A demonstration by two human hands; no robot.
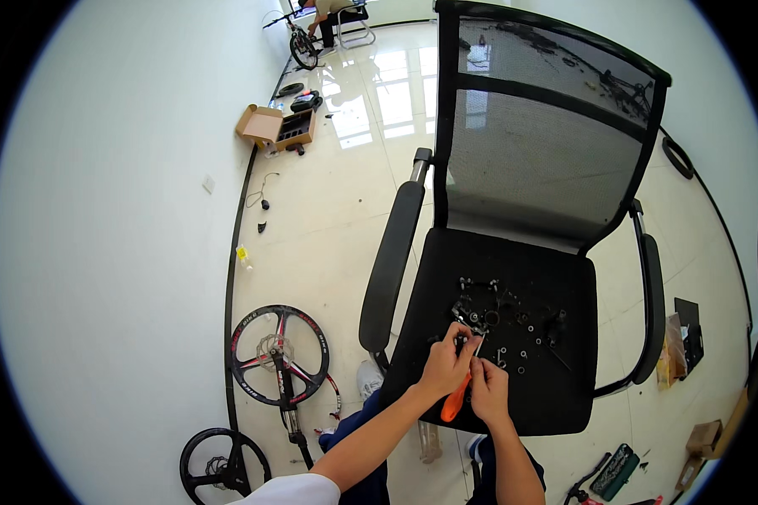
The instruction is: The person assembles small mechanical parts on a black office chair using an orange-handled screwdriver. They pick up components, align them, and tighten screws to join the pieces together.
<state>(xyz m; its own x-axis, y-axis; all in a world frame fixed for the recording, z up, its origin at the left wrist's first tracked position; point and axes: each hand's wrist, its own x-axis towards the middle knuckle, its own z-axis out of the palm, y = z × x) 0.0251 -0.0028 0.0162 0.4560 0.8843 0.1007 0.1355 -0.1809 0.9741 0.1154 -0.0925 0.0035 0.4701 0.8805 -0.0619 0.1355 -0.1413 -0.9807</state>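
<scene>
My left fingers (467,337) pinch a small dark metal part (461,341) over the middle of the black chair seat (556,408). My right hand (489,392) is just beside, its fingers bent and pinching a screwdriver (456,402) whose orange handle slants down toward my left forearm; I cannot tell whether its tip touches the part. Around my hands, small rings (521,369) and other dark bits lie scattered on the seat. On the floor (312,244) to my left lies a spoked wheel (296,370), red and black.
</scene>
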